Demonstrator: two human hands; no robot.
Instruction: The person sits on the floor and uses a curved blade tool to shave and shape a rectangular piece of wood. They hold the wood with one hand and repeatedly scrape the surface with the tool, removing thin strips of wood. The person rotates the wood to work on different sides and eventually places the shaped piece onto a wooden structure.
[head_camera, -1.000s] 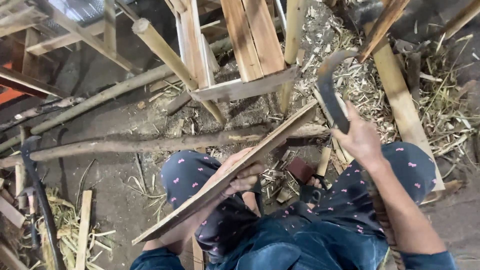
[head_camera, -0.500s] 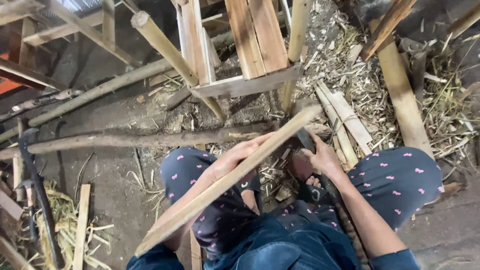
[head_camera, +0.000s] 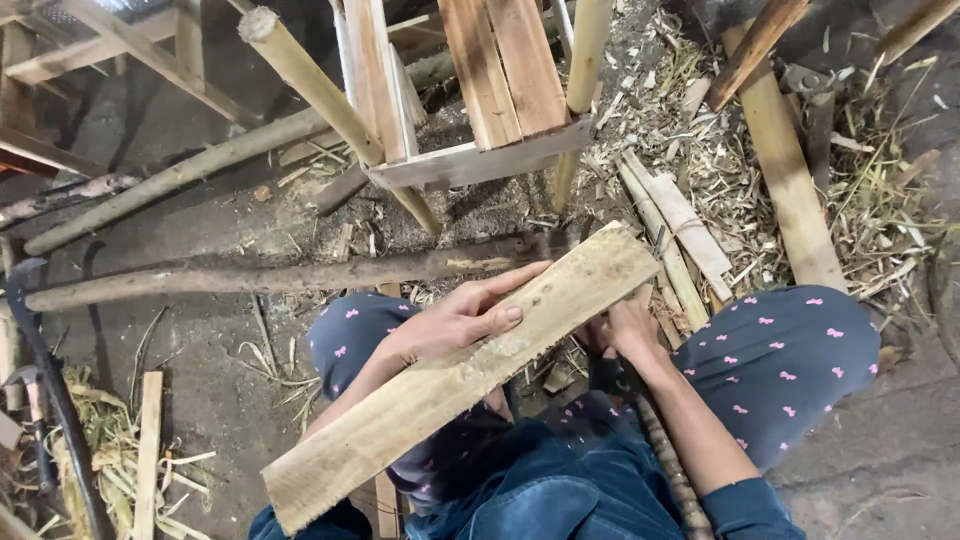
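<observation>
Plank (head_camera: 470, 370): rough-sawn pale board, runs diagonally from lower left of the frame up to centre right, lying across the person's lap above the patterned trousers (head_camera: 790, 370). Looks stiff, moderately light for its length, dry and splintery rather than slippery; won't flex, but the long free end at lower left will lever it if held off-centre. Best grip looks like mid-length, palm flat on the face with fingers over the edge, roughly where it is held now

Left hand (head_camera: 455, 320): laid flat on the board's upper face at centre frame, fingers together and stretched along the grain, thumb curled over the near edge. Pressing more than pinching

Right hand (head_camera: 630, 335): just under the board's upper end, right of centre, mostly hidden by it. Fingers seem curled around something dark, can't tell what, or how tightly

Around it: wooden frame (head_camera: 480, 110) at top centre, long pole (head_camera: 290, 272) across the floor left of centre, offcuts and shavings (head_camera: 700, 150) upper right

Versus 1.0 s ago: right hand was raised at upper right gripping a dark blade; now it is down at the board's end. Plank keeps nearly the same diagonal, left hand sits further onto its face
</observation>
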